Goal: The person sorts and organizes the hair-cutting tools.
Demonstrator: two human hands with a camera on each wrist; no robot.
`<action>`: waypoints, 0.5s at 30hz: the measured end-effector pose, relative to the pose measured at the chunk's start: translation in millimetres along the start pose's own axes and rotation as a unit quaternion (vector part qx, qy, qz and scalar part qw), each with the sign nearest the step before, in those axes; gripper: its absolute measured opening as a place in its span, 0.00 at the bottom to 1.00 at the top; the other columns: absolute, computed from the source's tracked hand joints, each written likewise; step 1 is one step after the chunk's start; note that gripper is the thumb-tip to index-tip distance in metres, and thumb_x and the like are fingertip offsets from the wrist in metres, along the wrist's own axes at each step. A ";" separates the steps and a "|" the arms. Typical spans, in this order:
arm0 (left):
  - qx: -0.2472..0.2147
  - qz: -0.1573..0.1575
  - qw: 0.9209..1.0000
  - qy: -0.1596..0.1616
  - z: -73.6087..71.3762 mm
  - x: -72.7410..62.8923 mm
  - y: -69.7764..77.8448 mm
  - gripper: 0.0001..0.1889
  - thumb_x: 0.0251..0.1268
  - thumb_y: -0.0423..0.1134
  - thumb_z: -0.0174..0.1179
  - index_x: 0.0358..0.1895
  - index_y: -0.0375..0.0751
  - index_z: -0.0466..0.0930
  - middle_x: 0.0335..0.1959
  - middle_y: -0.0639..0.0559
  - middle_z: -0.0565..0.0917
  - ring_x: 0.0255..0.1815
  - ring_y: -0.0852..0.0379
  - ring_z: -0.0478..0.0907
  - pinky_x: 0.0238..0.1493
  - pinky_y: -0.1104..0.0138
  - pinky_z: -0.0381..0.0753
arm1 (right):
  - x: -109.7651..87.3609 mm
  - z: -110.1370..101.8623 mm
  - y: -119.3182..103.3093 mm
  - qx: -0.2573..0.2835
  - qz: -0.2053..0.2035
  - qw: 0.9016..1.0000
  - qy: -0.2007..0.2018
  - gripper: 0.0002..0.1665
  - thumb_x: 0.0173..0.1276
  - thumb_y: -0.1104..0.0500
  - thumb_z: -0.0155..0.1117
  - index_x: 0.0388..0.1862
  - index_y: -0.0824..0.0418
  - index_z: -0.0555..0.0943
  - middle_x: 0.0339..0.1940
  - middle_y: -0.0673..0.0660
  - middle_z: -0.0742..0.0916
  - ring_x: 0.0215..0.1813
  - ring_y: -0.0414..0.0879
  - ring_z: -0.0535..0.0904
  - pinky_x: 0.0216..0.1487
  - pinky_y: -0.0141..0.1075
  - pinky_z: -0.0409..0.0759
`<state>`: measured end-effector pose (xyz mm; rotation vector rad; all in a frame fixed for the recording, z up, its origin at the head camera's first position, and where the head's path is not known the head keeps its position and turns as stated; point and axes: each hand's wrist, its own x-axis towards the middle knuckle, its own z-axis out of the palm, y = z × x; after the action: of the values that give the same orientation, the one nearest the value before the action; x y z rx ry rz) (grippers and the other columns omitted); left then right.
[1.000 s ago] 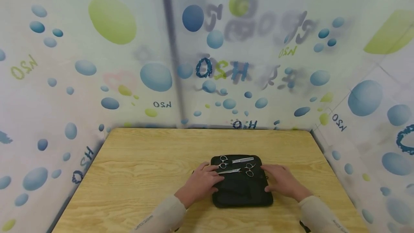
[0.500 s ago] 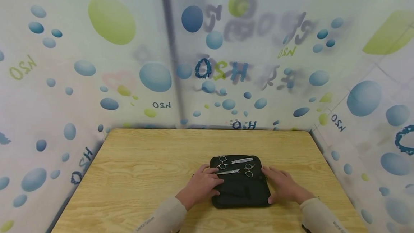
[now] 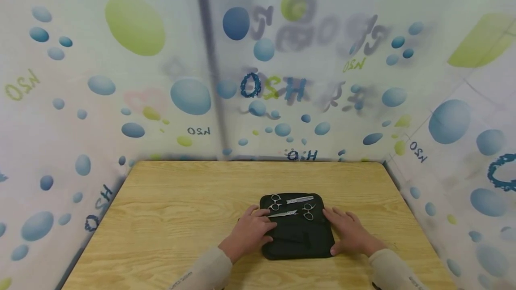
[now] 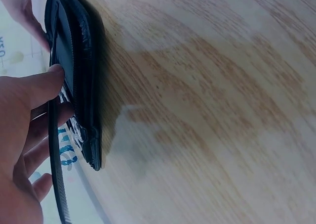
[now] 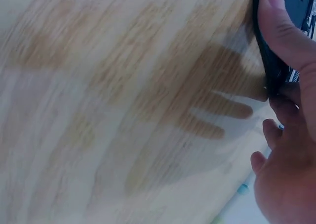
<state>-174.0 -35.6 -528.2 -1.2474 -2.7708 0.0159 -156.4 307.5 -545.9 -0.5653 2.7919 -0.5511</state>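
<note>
Scissors (image 3: pixel 299 200) (two pairs) lie on one black case (image 3: pixel 288 247) on the desk (image 3: pixel 181 205); left hand (image 3: pixel 248 231) and right hand (image 3: pixel 350 232) touch the case's opposite sides, fingers apart.

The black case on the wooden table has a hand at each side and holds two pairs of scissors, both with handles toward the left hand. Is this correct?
Not both: in the head view, the farther scissors do lie so, but the nearer scissors have their handles toward the right hand. The rest about the black case is right.
</note>
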 end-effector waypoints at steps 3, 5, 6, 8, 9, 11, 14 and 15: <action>-0.003 -0.001 1.000 0.004 1.2 -0.2 -0.4 0.19 0.62 0.58 0.62 0.55 0.61 0.83 0.49 0.65 0.86 0.65 0.59 0.74 0.69 0.56 0.67 | -0.7 0.3 0.4 -0.007 -0.006 1.000 -0.004 0.74 0.33 0.35 0.81 0.76 0.65 0.59 0.76 0.64 0.65 0.76 0.67 0.56 0.69 0.68 0.48; -0.005 0.000 1.000 0.007 2.1 -0.2 -0.7 0.19 0.61 0.58 0.63 0.54 0.60 0.83 0.48 0.65 0.86 0.64 0.59 0.74 0.69 0.56 0.67 | -1.5 0.7 1.1 -0.009 -0.008 1.000 -0.010 0.76 0.32 0.32 0.79 0.76 0.64 0.57 0.77 0.64 0.64 0.77 0.67 0.55 0.70 0.67 0.46; -0.006 0.000 1.000 0.009 2.4 -0.5 -0.8 0.19 0.61 0.58 0.63 0.54 0.60 0.83 0.48 0.65 0.87 0.64 0.59 0.75 0.69 0.56 0.67 | -1.9 0.9 1.3 -0.006 -0.010 1.000 -0.011 0.77 0.31 0.31 0.78 0.77 0.64 0.57 0.77 0.64 0.64 0.77 0.67 0.54 0.70 0.67 0.45; -0.006 0.001 1.000 0.015 3.5 -0.7 -1.0 0.19 0.61 0.58 0.63 0.54 0.60 0.83 0.48 0.65 0.87 0.64 0.59 0.75 0.68 0.56 0.68 | -2.5 1.4 1.5 -0.004 -0.011 1.000 -0.011 0.77 0.31 0.30 0.77 0.77 0.64 0.57 0.77 0.64 0.63 0.77 0.67 0.54 0.70 0.67 0.44; -0.005 0.002 1.000 0.018 4.0 -0.9 -1.2 0.19 0.61 0.58 0.63 0.54 0.60 0.83 0.47 0.65 0.87 0.64 0.59 0.75 0.68 0.56 0.68 | -2.6 1.9 1.4 -0.003 -0.009 1.000 -0.010 0.77 0.32 0.29 0.77 0.77 0.64 0.57 0.78 0.63 0.63 0.78 0.67 0.53 0.71 0.67 0.43; -0.003 0.004 1.000 0.023 5.3 -1.4 -1.6 0.19 0.61 0.58 0.63 0.54 0.60 0.84 0.47 0.65 0.87 0.64 0.59 0.75 0.68 0.56 0.68 | -2.3 2.8 0.6 -0.003 -0.009 1.000 -0.007 0.76 0.33 0.28 0.76 0.77 0.63 0.57 0.78 0.62 0.63 0.78 0.66 0.53 0.71 0.67 0.43; -0.002 0.000 1.000 0.027 7.4 -1.5 -2.8 0.19 0.62 0.58 0.62 0.54 0.59 0.83 0.48 0.65 0.87 0.64 0.58 0.75 0.68 0.56 0.68 | -0.3 4.7 -1.7 -0.003 0.000 1.000 -0.004 0.75 0.35 0.27 0.76 0.77 0.63 0.57 0.78 0.61 0.63 0.79 0.65 0.52 0.72 0.65 0.42; -0.006 -0.002 1.000 0.028 7.9 -1.4 -3.3 0.19 0.62 0.58 0.62 0.54 0.59 0.83 0.48 0.65 0.87 0.64 0.58 0.75 0.68 0.55 0.67 | 0.7 5.2 -2.6 -0.005 0.003 1.000 -0.004 0.75 0.36 0.27 0.75 0.77 0.62 0.57 0.78 0.61 0.63 0.79 0.64 0.52 0.73 0.65 0.42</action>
<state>-176.3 -38.6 -536.0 -1.2251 -2.7304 -0.0338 -154.6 303.3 -549.6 -0.5609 2.7897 -0.5321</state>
